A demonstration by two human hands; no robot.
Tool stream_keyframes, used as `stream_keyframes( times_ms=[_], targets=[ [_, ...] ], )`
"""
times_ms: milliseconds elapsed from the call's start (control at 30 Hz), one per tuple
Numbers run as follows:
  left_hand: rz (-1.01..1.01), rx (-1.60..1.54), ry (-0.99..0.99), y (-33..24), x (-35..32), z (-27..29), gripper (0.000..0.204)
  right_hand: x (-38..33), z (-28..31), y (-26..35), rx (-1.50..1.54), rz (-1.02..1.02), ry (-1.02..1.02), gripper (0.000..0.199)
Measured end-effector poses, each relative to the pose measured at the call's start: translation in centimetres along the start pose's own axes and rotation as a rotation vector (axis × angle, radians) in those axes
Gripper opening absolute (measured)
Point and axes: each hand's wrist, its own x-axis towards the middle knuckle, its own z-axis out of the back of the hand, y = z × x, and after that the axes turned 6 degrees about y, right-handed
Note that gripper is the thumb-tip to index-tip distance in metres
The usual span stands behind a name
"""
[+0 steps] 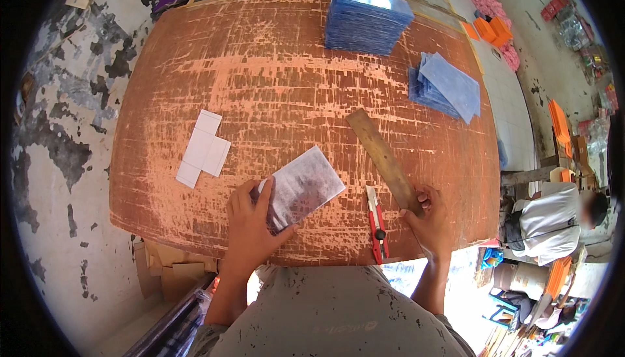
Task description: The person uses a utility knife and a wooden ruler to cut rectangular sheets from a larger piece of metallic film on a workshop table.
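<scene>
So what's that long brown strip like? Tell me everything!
The flat, narrow brown strip looks worn and blotchy; I can't tell whether it's wood or metal. It lies slanted on the scratched table, its far end toward the left. The right hand holds its near part, hiding some of it. The red cutter lies to its left, not touching.

Grey shirt (325,311), scattered dark specks, faint pale marking (351,326) across the front, grey sleeves (208,340), bare forearms (229,285)
</scene>
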Motion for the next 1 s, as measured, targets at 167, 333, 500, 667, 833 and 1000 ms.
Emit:
stream_keyframes(
  times_ms=[167,333,500,667,833,1000],
  targets=[
    [-0.049,0.014,-0.046,0.2,-0.1,-0.6,0.106,0.2,0.1,0.2,0.028,-0.008,0.004,0.062],
    [-0.044,0.013,-0.044,0.4,0.1,-0.8,0.101,-0.1,0.3,2.2,0.045,-0.081,0.041,0.050],
    [-0.037,-0.007,-0.075,0.2,0.3,-1.3,0.099,-0.4,-0.1,1.0,0.198,-0.080,0.000,0.033],
    [-0.022,0.013,-0.101,-0.1,0.1,-1.6,0.095,-1.3,-0.3,4.1,0.255,-0.079,0.004,0.035],
    [-0.168,-0.156,-0.157,-1.3,0.4,-0.9,0.084,-1.7,-3.2,8.3,0.547,0.057,0.208,0.041],
    [-0.100,-1.055,0.110,-3.9,0.3,-2.3,0.071,0.3,-6.3,11.0,0.627,0.216,0.426,0.040]
  ],
)
